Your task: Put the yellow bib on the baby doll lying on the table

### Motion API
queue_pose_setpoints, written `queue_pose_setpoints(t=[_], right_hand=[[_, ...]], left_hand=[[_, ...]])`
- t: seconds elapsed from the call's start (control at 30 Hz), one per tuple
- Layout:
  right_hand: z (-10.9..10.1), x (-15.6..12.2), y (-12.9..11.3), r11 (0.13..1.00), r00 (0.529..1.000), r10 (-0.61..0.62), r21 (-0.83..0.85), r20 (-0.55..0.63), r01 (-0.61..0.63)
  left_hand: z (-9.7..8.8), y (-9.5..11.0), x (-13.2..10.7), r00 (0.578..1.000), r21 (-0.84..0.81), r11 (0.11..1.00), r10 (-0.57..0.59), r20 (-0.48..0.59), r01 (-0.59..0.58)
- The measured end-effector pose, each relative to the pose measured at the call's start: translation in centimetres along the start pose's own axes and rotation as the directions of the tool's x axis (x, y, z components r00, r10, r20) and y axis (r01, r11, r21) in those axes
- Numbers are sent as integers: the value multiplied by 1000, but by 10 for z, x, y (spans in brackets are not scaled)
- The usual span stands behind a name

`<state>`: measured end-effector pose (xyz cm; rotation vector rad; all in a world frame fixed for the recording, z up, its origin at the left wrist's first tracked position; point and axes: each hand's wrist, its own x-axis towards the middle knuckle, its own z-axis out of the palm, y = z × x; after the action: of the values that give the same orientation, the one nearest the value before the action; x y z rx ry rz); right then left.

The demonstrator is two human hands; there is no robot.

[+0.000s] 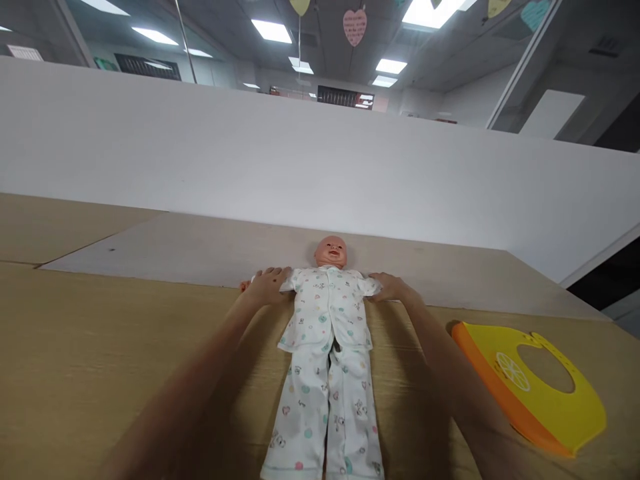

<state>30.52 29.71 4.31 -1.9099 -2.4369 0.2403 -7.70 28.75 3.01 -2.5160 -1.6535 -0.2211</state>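
Note:
A baby doll [331, 300] lies on its back with its head pointing away from me. It wears a white printed top and matching white trousers [345, 407]. My left hand [270, 285] is closed over the doll's arm at the left side of the picture. The doll's small hand [244, 285] sticks out past it. On the other side my right hand [390, 287] is closed round the opposite arm at the sleeve end, and the doll's hand there is hidden. Both of the doll's arms are spread sideways.
A yellow bib [555, 400] with an orange pocket lies at the right on the tan surface [100, 353]. Behind the doll runs a pale grey strip [200, 243], then a low white wall [300, 160] with glass above. Paper hearts [355, 27] hang on the glass.

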Motion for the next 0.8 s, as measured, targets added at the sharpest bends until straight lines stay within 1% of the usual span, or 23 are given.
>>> queue_pose_setpoints(t=[0.07,0.13,0.2,0.27,0.33,0.4,0.47,0.53,0.6,0.67,0.73,0.8], right_hand=[[4,0,3,999,998,40,1,46,-40],[9,-7,5,992,992,126,-23,23,-125],[16,-16,4,973,974,227,-33,-10,-227],[20,-25,2,958,958,283,-29,-37,-285],[20,-32,1,958,957,283,-33,-68,-286],[16,-37,1,967,964,246,-40,-95,-251],[8,-43,1,979,971,196,-31,-135,-202],[3,-50,0,988,967,152,-9,-204,-157],[1,-58,-6,994,961,109,32,-256,-104],[6,-63,-16,996,974,28,84,-227,-9],[14,-65,-28,987,983,-87,118,-160,107],[25,-64,-38,974,975,-172,122,-139,189]], left_hand=[[5,-7,1,999,-5,999,-38,39,38],[6,-8,-1,992,17,993,-120,46,120],[7,-6,-5,982,35,982,-184,35,183],[8,-3,-8,981,42,981,-193,20,192],[10,-2,-10,986,40,985,-167,-12,168],[11,-2,-12,991,17,993,-119,-70,120],[9,-3,-16,985,-18,999,-49,-165,47],[7,-1,-23,961,-46,999,7,-278,-20],[7,4,-33,928,-58,997,25,-373,-50],[13,12,-44,909,-68,996,27,-415,-60],[23,21,-53,910,-82,993,42,-412,-83],[34,28,-59,907,-97,986,84,-413,-135]])
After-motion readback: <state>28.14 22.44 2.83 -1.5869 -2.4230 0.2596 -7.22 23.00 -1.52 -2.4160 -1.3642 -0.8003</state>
